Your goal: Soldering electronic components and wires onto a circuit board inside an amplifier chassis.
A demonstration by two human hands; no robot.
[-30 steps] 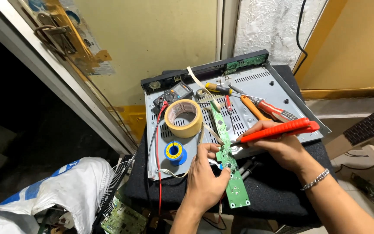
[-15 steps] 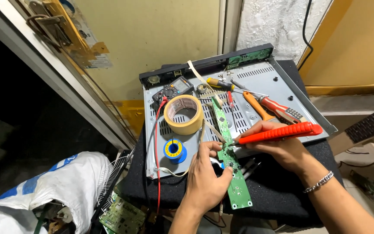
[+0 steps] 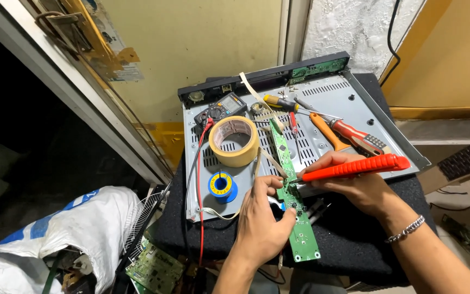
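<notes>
Left hand [image 3: 259,218]: fingers closed on the long narrow green circuit board [image 3: 292,190], pinning it flat and steady on the black desk pad [image 3: 354,239].
Right hand [image 3: 354,185]: wrapped tight around the red-handled soldering iron [image 3: 354,167], tip lowered onto the board's middle.
Board: its far end lies across the grey perforated metal chassis [image 3: 343,109].
Left of board: tan tape roll [image 3: 234,140], blue solder spool [image 3: 222,186], black multimeter [image 3: 223,108].
Right of board: orange-handled pliers [image 3: 349,133], screwdrivers, crowding the iron's side.

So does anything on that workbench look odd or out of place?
Yes: the long green circuit board lies loose, hanging over the edge of the opened grey metal chassis, steadied by the left hand. The right hand holds a red soldering iron to it. Tools are scattered across the chassis.
</notes>
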